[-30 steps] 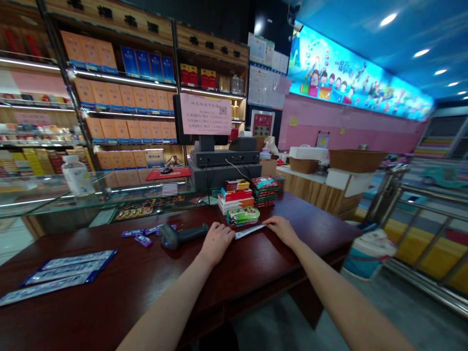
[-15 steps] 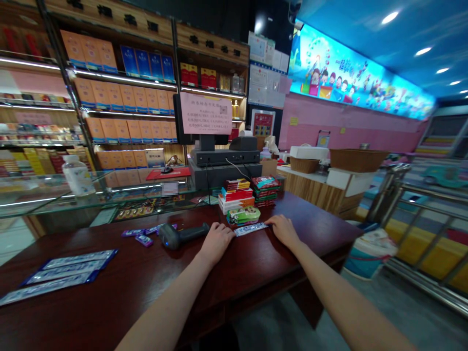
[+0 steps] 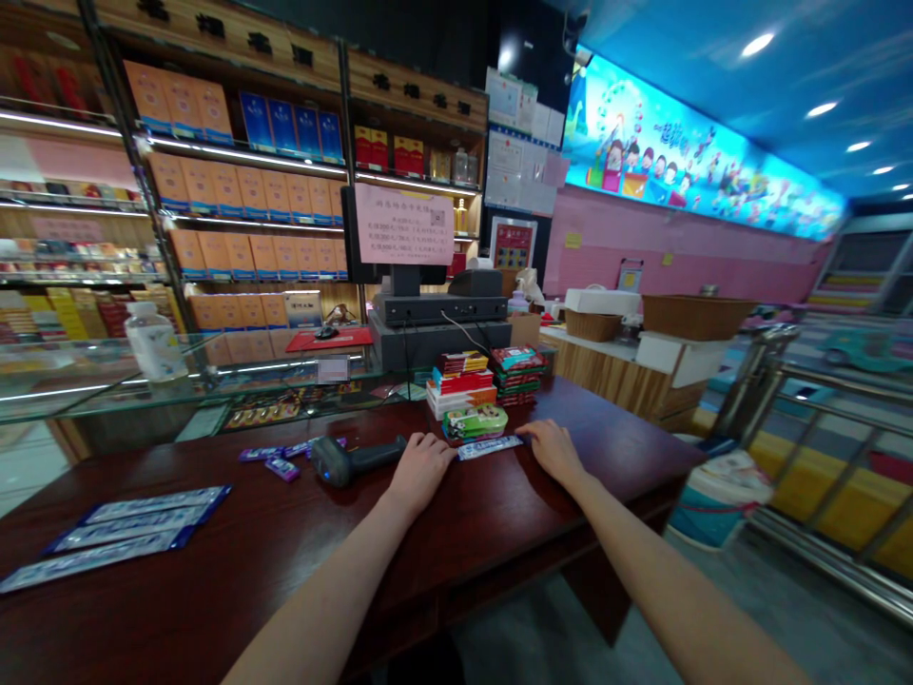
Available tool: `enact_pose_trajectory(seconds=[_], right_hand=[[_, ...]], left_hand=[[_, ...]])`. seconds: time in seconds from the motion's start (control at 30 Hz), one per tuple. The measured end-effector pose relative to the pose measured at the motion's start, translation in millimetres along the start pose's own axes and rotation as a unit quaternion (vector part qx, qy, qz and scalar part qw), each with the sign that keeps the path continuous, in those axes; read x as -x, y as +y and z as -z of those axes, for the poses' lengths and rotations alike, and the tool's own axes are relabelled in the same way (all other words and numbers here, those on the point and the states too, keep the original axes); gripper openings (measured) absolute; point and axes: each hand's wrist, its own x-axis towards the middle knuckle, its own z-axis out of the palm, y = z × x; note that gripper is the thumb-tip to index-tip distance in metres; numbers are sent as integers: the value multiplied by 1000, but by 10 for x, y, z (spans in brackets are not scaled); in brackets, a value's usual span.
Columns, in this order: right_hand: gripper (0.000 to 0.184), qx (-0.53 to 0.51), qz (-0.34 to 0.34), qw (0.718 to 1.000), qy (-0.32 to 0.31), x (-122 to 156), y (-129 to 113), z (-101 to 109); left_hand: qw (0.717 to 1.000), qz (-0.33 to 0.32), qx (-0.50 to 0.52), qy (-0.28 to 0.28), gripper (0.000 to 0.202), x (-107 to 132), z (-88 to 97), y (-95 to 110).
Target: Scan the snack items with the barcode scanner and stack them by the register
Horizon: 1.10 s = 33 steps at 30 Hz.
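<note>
The left hand [image 3: 420, 473] and right hand [image 3: 554, 452] lie palm down on the dark red desk [image 3: 335, 580], apart, with a single sachet [image 3: 489, 448] between them. Neither hand is closed around anything. The left fingers [image 3: 437, 453] curl lightly at the sachet's near end, and the right fingertips [image 3: 532, 434] sit at its far end; contact at either end is too close to tell. The sachet lies flat and nearly level across the desk, silver with blue print, uncreased as far as shows, though its small print is unreadable.

At 9 o'clock from the left hand sits a black barcode scanner [image 3: 353, 460], lying on its side, with purple bars [image 3: 281, 464] scattered just past it. At 12 o'clock from the sachet stand a stack of boxed packs [image 3: 460, 379] and a green pack [image 3: 475, 421], with a red stack [image 3: 517, 373] just to their right.

Three more sachets [image 3: 128, 533] lie in a slanted row, side by side, at 8 o'clock, well apart from the hands. Those, the bars and the stacks all sit on the desk, away from either hand; only the single sachet lies between them.
</note>
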Motion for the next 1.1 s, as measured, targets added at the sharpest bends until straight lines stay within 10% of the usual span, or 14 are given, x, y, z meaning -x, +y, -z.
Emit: enact_pose_trajectory(seconds=[1.1], right_hand=[[44, -113, 176, 977, 30, -457, -1881, -132]], left_hand=[[982, 171, -23, 83, 34, 819, 659, -1132]])
